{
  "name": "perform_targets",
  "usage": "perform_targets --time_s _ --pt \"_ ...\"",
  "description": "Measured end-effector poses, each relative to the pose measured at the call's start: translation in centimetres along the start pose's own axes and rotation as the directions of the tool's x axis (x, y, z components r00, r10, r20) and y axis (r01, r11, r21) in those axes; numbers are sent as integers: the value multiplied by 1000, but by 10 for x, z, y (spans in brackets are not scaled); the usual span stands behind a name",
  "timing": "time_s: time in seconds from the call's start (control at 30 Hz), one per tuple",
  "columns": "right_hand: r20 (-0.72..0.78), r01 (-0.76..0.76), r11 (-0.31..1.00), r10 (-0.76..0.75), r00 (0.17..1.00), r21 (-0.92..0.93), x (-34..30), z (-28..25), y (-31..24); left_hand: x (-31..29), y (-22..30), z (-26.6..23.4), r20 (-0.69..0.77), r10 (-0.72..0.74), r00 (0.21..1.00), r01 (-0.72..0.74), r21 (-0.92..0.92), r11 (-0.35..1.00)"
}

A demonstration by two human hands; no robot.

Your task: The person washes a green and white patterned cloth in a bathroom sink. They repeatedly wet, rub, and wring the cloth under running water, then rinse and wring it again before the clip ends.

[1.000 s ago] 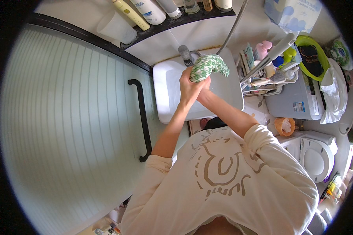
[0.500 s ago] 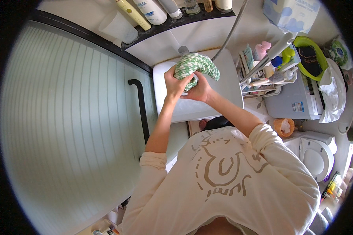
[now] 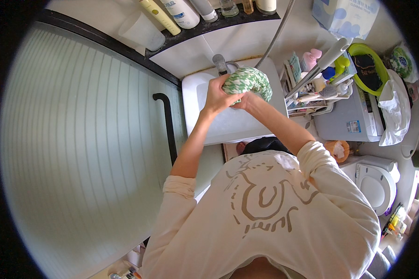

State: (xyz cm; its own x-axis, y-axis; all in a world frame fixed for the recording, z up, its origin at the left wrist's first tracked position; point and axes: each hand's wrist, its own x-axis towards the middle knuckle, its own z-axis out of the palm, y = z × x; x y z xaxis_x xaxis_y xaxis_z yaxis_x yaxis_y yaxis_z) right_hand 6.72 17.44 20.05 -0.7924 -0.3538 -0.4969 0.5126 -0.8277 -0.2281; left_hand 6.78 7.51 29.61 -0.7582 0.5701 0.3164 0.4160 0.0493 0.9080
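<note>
Over the sink's (image 3: 205,121) far edge, left hand (image 3: 217,95) and right hand (image 3: 245,99) both clamp the green-white cloth (image 3: 246,81); loose wringing could splash past the rim.

The single head view looked steeply down from above the person's own shoulders, its fisheye bending the ribbed glass door (image 3: 79,153) at the left of the white sink (image 3: 233,125) into a curve. It faced the sink head-on, close enough that the cream shirt (image 3: 265,218) below the sink filled the lower frame, while the toilet (image 3: 377,181) lay right of the sink near the rim. No second view shared the scene.
</note>
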Motion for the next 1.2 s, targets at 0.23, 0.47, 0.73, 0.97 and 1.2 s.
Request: perform_targets --time_s 0.23,0.47,0.73,0.97,1.2 --pt "-63 188 968 -180 982 168 3 -5 16 3 -7 17 -142 105 984 -95 77 992" --pt "-86 289 935 -277 957 206 9 10 20 8 -16 20 -264 80 961 -71 44 997" --pt "-58 71 995 -75 995 -76 -13 25 3 20 -16 -6 -96 -13 995 10 -29 1000" --pt "264 -235 930 311 913 -283 -19 16 -27 23 -7 -21 138 -42 990 37 41 998" --pt "305 -139 980 177 936 -142 -27 14 -27 18 -6 -15 223 -49 974 42 36 998"
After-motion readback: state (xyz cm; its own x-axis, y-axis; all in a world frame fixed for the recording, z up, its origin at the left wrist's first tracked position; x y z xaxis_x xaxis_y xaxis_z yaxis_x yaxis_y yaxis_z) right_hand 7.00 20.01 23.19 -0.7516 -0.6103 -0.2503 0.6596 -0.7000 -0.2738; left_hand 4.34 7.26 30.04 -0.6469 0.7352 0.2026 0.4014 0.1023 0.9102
